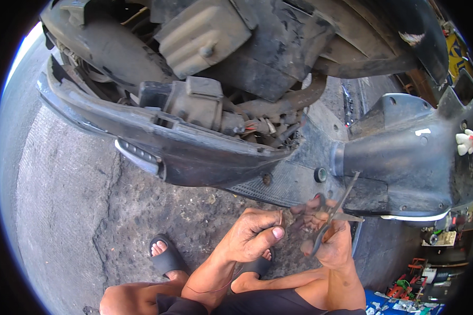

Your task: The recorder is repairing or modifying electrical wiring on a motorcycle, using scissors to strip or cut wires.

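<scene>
Presently: one left hand (255, 236), yours, lower centre of the frame, thumb and forefinger pinched on a thin strip (280, 218), too small to identify. One right hand (335, 249), yours, just right of it and apart, closed about the handles of the scissors (331, 214), blades spread, tips toward the right. One scooter (215, 157), black, dusty, inner parts exposed, across the top. One footboard (299, 178), centre right. One white toy (464, 142), right edge. Two dark sandals (169, 257), on your feet, lower centre.
</scene>
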The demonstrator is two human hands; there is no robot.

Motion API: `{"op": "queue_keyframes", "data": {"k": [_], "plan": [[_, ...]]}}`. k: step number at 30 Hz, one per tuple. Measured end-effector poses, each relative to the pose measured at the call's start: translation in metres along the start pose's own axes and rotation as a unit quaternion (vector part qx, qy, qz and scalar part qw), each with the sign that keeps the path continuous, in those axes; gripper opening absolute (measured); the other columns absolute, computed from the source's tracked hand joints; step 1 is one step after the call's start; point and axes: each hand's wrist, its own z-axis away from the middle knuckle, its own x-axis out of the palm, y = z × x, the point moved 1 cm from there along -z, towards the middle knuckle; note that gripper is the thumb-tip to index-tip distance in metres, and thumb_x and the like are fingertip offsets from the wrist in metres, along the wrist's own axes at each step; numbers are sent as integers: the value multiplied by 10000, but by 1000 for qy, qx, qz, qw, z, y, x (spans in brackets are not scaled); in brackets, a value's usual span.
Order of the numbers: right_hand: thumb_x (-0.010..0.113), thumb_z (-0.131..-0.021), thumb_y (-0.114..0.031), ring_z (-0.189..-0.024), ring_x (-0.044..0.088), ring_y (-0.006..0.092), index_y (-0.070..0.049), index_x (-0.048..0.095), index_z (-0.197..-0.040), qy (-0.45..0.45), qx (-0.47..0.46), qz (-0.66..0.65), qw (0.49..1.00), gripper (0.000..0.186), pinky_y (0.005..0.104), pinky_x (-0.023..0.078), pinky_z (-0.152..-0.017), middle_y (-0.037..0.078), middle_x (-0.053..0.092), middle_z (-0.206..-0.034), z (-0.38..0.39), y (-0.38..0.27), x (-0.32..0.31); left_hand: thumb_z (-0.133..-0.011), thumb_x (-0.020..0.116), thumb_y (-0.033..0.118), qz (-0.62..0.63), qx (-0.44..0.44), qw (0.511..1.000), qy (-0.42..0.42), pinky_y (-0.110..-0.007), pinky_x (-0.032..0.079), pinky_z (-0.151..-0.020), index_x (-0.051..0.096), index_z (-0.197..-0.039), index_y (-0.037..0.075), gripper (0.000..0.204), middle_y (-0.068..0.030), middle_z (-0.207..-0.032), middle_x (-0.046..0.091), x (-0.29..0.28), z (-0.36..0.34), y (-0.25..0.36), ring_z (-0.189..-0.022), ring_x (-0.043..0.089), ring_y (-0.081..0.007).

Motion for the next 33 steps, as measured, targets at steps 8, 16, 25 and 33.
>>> {"op": "queue_keyframes", "data": {"k": [8,16,25,33], "plan": [[712,-846,117,-886,710,202,-74,415,-1333,58,-65,-82,993,601,321,607,-776,237,679,-1081,-13,-12,11,-993,588,170,-103,18,994,-16,-395,457,-550,649,-899,3,201,-111,-661,561,13,-6,1,-568,564,-277],[697,-854,117,-849,713,177,33,412,-1253,57,-91,34,994,498,301,614,-762,186,710,-937,-12,-8,12,-979,593,177,-155,-68,986,7,-415,480,-556,655,-930,1,193,-143,-667,597,18,-4,14,-590,614,-334],[682,-873,122,-877,715,183,-55,489,-1263,101,-104,-110,983,470,292,592,-781,165,720,-930,-14,-6,12,-983,582,124,-169,-29,983,68,-317,510,-584,659,-950,-40,184,-124,-737,667,24,-7,18,-638,670,-200],[699,-864,106,-874,704,180,-59,490,-1248,109,-88,-154,978,467,306,579,-797,141,713,-927,-14,-5,12,-1007,565,154,-64,-32,993,90,-319,481,-591,661,-987,-22,201,-106,-753,643,26,-5,7,-646,631,-193]]}}
